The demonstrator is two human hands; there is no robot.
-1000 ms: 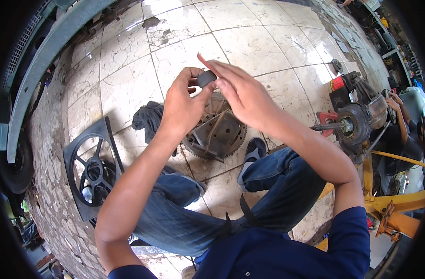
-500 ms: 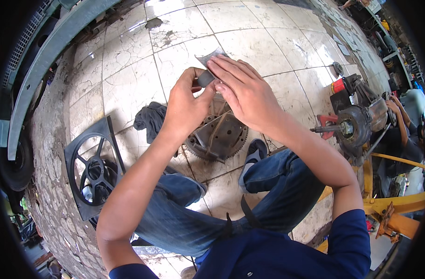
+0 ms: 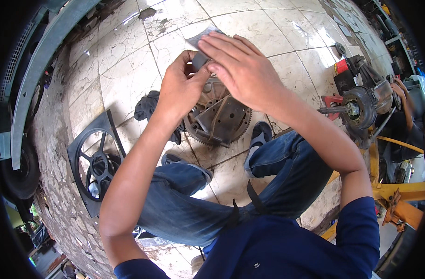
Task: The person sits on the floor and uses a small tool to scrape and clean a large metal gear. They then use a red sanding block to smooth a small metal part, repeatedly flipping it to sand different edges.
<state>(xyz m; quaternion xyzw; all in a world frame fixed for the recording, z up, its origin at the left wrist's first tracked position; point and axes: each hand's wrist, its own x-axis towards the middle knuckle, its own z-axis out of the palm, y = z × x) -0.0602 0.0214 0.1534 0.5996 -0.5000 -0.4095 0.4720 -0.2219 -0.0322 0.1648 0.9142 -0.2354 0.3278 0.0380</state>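
Observation:
My left hand (image 3: 179, 86) is closed on a small dark grey block (image 3: 200, 61), pinched between thumb and fingers. My right hand (image 3: 249, 76) lies over a grey sheet that looks like sandpaper (image 3: 198, 37), its fingers pressed on the sheet and its thumb beside the block. One corner of the sheet sticks out past the fingertips. Both hands are held together above a round toothed flywheel (image 3: 236, 132) on the floor between my feet. Flat dark metal pieces (image 3: 226, 116) rest on top of it. My right fingers hide where sheet and block meet.
A black rag (image 3: 147, 106) lies left of the flywheel. Further left stands a black fan shroud (image 3: 77, 160). On the right are an axle-like assembly (image 3: 359, 109) and a yellow stand (image 3: 398, 191). Another person's arm (image 3: 401, 95) shows at far right. The floor is cracked tile (image 3: 249, 37).
Both hands have moved up in the picture and slightly left, still with the block and sheet. More of the sheet shows past my right fingers. The whole view has shifted a little.

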